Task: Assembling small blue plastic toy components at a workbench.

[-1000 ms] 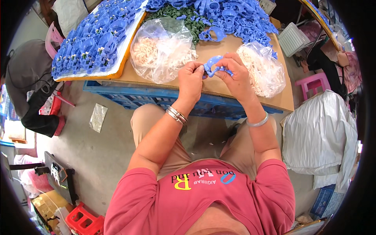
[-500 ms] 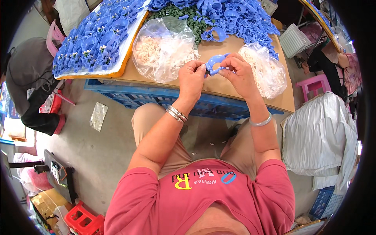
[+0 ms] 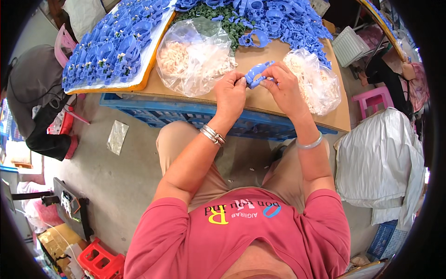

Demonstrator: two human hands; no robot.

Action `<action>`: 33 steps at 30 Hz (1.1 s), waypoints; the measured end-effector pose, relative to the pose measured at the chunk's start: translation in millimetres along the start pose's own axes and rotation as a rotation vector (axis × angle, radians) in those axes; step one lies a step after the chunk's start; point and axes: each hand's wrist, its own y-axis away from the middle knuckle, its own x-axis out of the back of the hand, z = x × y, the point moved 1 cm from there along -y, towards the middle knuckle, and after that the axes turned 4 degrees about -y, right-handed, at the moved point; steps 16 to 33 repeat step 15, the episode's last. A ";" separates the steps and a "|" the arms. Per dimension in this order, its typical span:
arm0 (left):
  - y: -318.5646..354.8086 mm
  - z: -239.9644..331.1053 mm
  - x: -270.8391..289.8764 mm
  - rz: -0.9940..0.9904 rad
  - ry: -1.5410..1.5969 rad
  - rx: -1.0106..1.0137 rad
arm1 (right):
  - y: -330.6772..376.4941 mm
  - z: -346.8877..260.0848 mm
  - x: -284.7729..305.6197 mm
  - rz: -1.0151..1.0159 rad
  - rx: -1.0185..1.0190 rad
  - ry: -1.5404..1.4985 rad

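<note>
Both of my hands hold one blue plastic part (image 3: pixel 258 73) above the brown work board (image 3: pixel 260 109). My left hand (image 3: pixel 231 95) pinches its near end. My right hand (image 3: pixel 284 83) grips it from the right side. A clear bag of small white pieces (image 3: pixel 191 60) lies just left of my left hand. Another clear bag of white pieces (image 3: pixel 313 81) lies just right of my right hand. A loose heap of blue parts (image 3: pixel 274 18) and green pieces (image 3: pixel 223 23) fills the far side of the board.
A white-lined tray (image 3: pixel 151 56) at the left carries several rows of blue parts (image 3: pixel 111 46). A blue crate (image 3: pixel 186 116) sits under the board. Pink stools (image 3: pixel 374 97) (image 3: pixel 62 44), a red stool (image 3: pixel 100 260) and white sacks (image 3: pixel 381 158) stand on the floor around.
The blue part has been turned a little between my fingers. My hands stay in the same place over the board.
</note>
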 end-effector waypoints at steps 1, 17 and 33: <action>-0.4 1.7 0.1 -0.038 0.080 0.080 | 0.4 2.8 -0.1 -0.006 -0.009 -0.015; -3.2 2.2 -1.6 0.095 0.387 0.197 | 7.1 4.6 -27.7 0.050 -0.432 -0.289; -3.2 2.2 -1.6 0.095 0.387 0.197 | 7.1 4.6 -27.7 0.050 -0.432 -0.289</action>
